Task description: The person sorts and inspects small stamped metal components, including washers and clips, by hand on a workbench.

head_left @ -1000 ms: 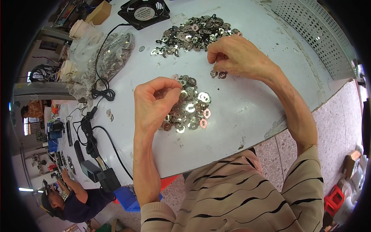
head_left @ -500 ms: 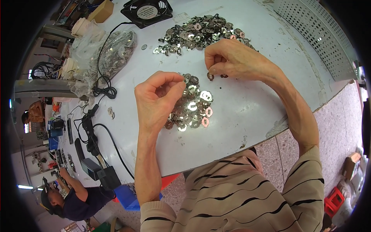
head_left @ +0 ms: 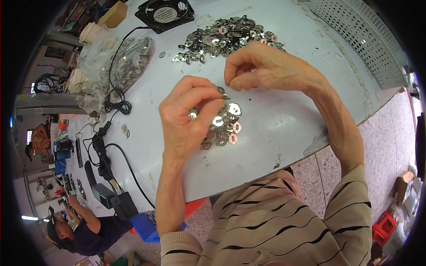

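Metal discs [head_left: 222,141], small, flat: nearer pile under and beside left hand [head_left: 179,126], inward from near edge of worktop [head_left: 257,157]. Left thumb and forefinger almost meeting at pile; from here, cannot tell whether disc gripped. Right hand [head_left: 275,71]: fingers curled, thumb close to forefinger, between pile and larger far heap [head_left: 222,40]; any hold hidden. Discs look light, stiff, slippery; likely best pinched by rim. Outward: black fan [head_left: 165,15], far edge; clear bag [head_left: 131,62], left side; perforated bin [head_left: 364,40], far right corner.
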The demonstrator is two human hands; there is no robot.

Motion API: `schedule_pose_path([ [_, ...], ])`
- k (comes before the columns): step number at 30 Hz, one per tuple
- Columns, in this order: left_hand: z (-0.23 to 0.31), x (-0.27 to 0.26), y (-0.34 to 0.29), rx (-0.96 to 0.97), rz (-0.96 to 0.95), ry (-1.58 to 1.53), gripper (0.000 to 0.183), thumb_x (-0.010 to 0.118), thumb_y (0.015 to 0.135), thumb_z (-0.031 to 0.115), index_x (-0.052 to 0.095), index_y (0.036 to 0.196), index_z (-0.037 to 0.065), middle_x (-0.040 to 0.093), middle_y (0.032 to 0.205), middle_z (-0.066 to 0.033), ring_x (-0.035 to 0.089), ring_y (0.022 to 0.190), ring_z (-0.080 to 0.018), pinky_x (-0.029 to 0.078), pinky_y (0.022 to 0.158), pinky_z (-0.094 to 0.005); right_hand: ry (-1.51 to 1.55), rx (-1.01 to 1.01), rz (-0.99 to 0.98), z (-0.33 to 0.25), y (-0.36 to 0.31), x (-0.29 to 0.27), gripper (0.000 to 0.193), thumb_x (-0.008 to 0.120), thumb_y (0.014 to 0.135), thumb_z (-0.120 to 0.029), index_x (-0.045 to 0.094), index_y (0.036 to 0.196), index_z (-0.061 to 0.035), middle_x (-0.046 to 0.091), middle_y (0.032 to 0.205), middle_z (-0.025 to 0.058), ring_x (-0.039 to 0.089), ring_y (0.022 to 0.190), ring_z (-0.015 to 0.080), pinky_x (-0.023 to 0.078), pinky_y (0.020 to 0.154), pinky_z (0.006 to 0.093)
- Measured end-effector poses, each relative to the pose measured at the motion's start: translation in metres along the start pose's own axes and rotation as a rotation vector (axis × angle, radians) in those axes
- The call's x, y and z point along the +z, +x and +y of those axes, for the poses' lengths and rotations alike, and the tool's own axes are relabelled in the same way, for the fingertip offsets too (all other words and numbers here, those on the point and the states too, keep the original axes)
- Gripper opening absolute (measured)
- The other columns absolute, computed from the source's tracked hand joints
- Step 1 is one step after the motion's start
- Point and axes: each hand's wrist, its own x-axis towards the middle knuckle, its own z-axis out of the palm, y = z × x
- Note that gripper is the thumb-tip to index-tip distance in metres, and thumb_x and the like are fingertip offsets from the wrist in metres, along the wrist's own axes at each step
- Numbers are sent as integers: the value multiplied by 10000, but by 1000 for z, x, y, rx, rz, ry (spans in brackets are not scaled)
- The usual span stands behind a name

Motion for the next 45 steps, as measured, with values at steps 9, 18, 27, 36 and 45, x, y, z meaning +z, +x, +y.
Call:
schedule_pose_path([
  [9,1,-27,3,-438,198,-254,75,658,729,-52,652,803,-45,612,700,-28,543,621,-71,439,594,-181,-498,60,83,9,-4,-13,141,635,658,-105,542,641,0,558,576,63,520,534,153,396,503,304],
  [18,0,-24,4,-633,33,-144,75,662,730,7,643,799,-17,598,650,-11,514,565,-61,396,554,-194,-687,-55,122,13,-5,-3,120,604,643,-88,534,622,8,533,565,96,520,552,239,406,550,357],
  [27,-6,-20,2,-542,19,160,85,626,681,-27,661,758,-33,588,621,-24,496,549,-63,402,504,-225,-106,10,28,0,1,-5,114,616,727,-109,581,684,-11,552,612,22,519,598,92,417,564,259],
  [36,4,-8,0,-402,-56,-322,181,659,710,-36,663,891,-26,601,817,-41,548,746,-82,459,617,-207,572,34,-136,-3,1,8,148,646,805,-175,611,817,-31,608,752,14,567,686,73,468,640,203],
  [45,8,-8,0,-354,48,-405,98,665,755,-34,643,848,-54,596,794,-40,565,685,-89,464,602,-200,581,79,-111,-2,4,8,164,643,813,-176,627,882,-29,607,783,14,576,713,82,493,667,219],
])
